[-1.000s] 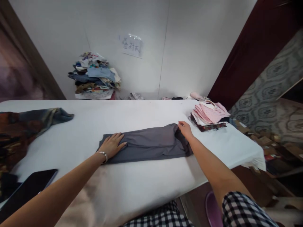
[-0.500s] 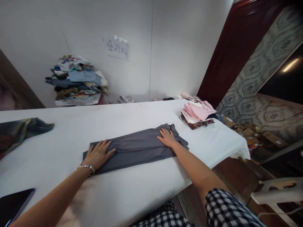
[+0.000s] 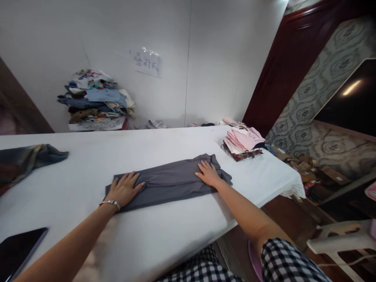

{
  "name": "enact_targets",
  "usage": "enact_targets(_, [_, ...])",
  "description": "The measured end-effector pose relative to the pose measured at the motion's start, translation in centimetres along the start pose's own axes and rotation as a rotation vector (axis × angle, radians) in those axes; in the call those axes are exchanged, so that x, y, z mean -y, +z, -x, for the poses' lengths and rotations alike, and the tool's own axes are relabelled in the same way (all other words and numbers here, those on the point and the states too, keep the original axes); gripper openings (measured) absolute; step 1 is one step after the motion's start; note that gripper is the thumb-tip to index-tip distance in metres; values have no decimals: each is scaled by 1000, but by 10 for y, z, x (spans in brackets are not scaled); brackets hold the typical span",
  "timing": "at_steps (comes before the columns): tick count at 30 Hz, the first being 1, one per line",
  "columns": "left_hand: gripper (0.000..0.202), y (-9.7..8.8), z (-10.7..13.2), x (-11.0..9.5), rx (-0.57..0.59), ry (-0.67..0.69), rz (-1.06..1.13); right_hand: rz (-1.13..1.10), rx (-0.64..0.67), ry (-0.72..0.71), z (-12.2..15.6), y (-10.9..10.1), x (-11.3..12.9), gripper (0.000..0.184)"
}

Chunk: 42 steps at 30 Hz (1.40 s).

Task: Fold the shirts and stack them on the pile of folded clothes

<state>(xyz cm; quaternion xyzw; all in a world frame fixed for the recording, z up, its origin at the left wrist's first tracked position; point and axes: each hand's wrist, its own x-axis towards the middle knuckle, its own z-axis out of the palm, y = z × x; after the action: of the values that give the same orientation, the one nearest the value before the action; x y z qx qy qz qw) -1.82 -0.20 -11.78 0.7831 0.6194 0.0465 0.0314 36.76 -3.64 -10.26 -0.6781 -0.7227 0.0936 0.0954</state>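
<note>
A dark grey garment (image 3: 170, 180), folded into a long strip, lies across the white-covered table (image 3: 164, 239). On its left end rests my left hand (image 3: 123, 189), palm down with fingers spread, a bracelet at the wrist. My right hand (image 3: 208, 173) presses flat on the bunched right end, fingers stretched out. Neither hand grips the cloth. The parts of the garment beneath both palms are hidden.
Folded pink and patterned clothes (image 3: 242, 141) sit at the table's right. A dark multicoloured cloth (image 3: 32, 162) and a phone (image 3: 22, 252) lie left. Behind stands a tall clothes pile (image 3: 100, 102). A white stool (image 3: 343, 237) is at lower right.
The view has shifted slightly, showing more of the floor at the right. Both hands stay flat on the grey garment, which keeps the same shape.
</note>
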Motion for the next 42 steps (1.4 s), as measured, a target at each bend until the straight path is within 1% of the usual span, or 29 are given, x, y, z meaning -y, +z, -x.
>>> enact_targets(3, [67, 1, -2, -2, -19, 3, 54, 33, 96, 15, 6, 8, -1, 66])
enact_targets(5, [65, -6, -2, -3, -5, -21, 162, 41, 123, 34, 7, 7, -1, 64])
enact_targets(7, [65, -18, 0, 1, -10, -93, 343, 58, 86, 55, 7, 3, 3, 62])
enact_targets(9, [64, -33, 4, 10, -89, -232, 507, 81, -20, 24, 8, -1, 13, 61])
enact_targets(10, [63, -39, 8, 15, -141, -316, 542, 84, -83, -23, 8, -2, 20, 60])
enact_targets(12, [63, -47, 18, 28, -219, -463, 476, 67, -175, -152, 10, 0, 35, 59])
enact_targets(13, [63, -49, 23, 32, -227, -508, 397, 53, -187, -210, 11, 3, 43, 59])
enact_targets(14, [64, -49, 29, 36, -211, -531, 315, 42, -172, -251, 12, 8, 51, 59])
enact_targets(16, [65, -45, 38, 36, -140, -526, 196, 42, -75, -287, 13, 19, 64, 61])
enact_targets(18, [67, -39, 44, 30, -72, -495, 175, 66, 36, -290, 14, 31, 70, 63])
enact_targets(20, [62, -34, 46, 20, -62, -471, 187, 94, 79, -283, 14, 39, 72, 64])
enact_targets(23, [50, -30, 40, 8, -85, -470, 202, 106, 61, -284, 15, 44, 70, 65])
enact_targets(26, [42, -32, 31, 7, -77, -488, 232, 85, 52, -288, 16, 42, 68, 66])
enact_targets(29, [41, -37, 26, 17, -70, -518, 279, 46, 43, -291, 16, 41, 67, 66])
enact_targets(34, [38, -43, 26, 33, -70, -565, 306, 2, 39, -293, 18, 40, 68, 64])
enact_targets(38, [45, -48, 16, 32, -105, -577, 280, -11, 24, -305, 18, 40, 69, 61])
enact_targets(42, [46, -53, -6, 25, -119, -523, 220, -68, -38, -301, 19, 42, 67, 57])
